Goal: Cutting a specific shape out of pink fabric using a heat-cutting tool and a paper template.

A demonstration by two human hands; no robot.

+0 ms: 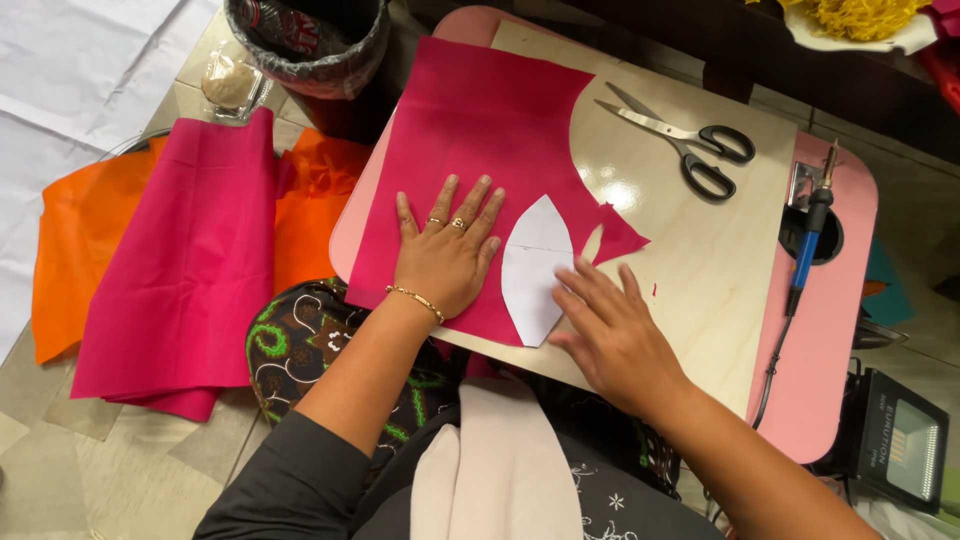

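Pink fabric [470, 150] is pressed flat on the table [700, 260] by the left hand [443, 258], fingers spread, nothing gripped; a white paper pattern [534, 270] is steadied on it by the right hand [610, 335], fingertips down, grip empty. Pattern placement seems in hand; tracing or cutting would call for the scissors [680, 142], lying well apart.

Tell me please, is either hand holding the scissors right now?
No, the scissors lie untouched on the board, while the left hand presses the pink fabric and the right hand touches the white template.
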